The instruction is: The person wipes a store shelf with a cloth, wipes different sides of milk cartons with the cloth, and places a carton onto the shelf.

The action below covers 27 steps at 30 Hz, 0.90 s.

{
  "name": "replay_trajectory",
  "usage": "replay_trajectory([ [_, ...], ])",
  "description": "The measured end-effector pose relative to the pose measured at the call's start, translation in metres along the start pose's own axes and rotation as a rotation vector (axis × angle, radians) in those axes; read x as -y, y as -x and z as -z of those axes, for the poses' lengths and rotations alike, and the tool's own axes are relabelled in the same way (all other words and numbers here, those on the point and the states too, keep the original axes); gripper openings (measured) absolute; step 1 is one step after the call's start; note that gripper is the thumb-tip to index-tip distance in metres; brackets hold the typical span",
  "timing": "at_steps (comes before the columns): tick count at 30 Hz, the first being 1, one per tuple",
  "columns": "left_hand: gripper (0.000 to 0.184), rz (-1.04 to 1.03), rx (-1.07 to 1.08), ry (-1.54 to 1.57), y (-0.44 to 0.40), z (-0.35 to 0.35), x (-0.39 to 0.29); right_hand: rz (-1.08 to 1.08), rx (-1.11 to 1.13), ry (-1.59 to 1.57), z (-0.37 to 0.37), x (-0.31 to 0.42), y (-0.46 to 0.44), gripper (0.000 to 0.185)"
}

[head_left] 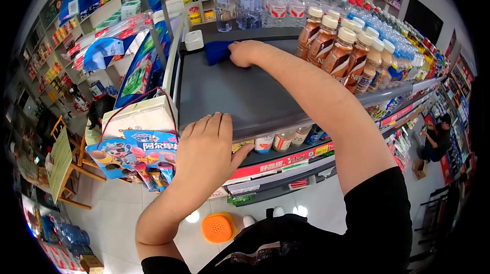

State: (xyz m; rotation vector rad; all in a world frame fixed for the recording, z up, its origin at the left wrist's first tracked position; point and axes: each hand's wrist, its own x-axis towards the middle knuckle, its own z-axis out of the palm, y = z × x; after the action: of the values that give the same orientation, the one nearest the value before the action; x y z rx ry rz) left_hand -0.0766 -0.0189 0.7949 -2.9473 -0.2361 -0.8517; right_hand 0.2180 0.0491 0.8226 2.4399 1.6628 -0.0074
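Dark blue fabric: the cloth (218, 53) lies at the far left corner of the grey shelf top (229, 90). Right hand (245, 53) is on it, fingers bent and bunched at its right end; they seem to grip it, though the fingertips are partly hidden. From those fingers the cloth's loose part runs left, long axis roughly crosswise, its left end just beside a small white box (194, 41). Right hand clearly the nearer. Left hand (206, 141) well apart, palm down at the near left corner, holding nothing visible; fingers outstretched, thumb out to the right along the edge.

Farther out, right of the bare stretch: brown bottles (321, 39) with cream caps, upright; "NE" legible on one, the remainder uncertain. Behind the cloth, clear bottles (252, 8) stand in ranks, some with red-marked labels too small to read.

Below the near edge: white-labelled bottles (263, 144) on a lower tier, then a red strip (270, 166) reading "好品质". Left of the left hand, a blue sweets display (138, 149) shows "阿尔卑", next character cut off. Orange stool (218, 227) on the floor.
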Motion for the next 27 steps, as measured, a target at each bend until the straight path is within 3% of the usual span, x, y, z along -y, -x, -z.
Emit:
replay_trajectory([
  [5,0.059,-0.002,0.016,-0.012,-0.001,0.001,-0.004,-0.146,0.099,0.062,-0.004,-0.043,-0.004,0.030],
  [8,0.059,-0.009,0.017,-0.013,-0.001,0.001,-0.003,-0.403,0.204,0.076,0.000,-0.060,-0.011,0.029],
  [14,0.061,-0.032,-0.012,-0.018,0.002,-0.002,0.000,-0.601,0.179,-0.060,-0.007,-0.087,-0.031,0.033],
  [15,0.061,-0.033,-0.012,-0.016,0.002,-0.003,0.000,-0.577,0.242,0.026,-0.006,-0.084,-0.035,0.033],
  [18,0.061,-0.017,0.019,-0.005,0.001,-0.003,-0.001,-0.433,-0.007,0.033,-0.022,-0.080,-0.033,0.031],
  [21,0.061,0.013,0.061,0.002,0.000,0.000,-0.003,-0.197,-0.031,0.171,0.002,-0.036,0.022,0.028],
  [25,0.060,-0.005,-0.002,-0.008,-0.001,-0.005,-0.001,0.007,-0.165,0.043,0.010,0.004,0.077,0.024],
  [27,0.059,-0.022,-0.020,0.003,-0.001,-0.006,0.001,0.050,-0.098,0.016,0.015,0.018,0.105,0.032],
])
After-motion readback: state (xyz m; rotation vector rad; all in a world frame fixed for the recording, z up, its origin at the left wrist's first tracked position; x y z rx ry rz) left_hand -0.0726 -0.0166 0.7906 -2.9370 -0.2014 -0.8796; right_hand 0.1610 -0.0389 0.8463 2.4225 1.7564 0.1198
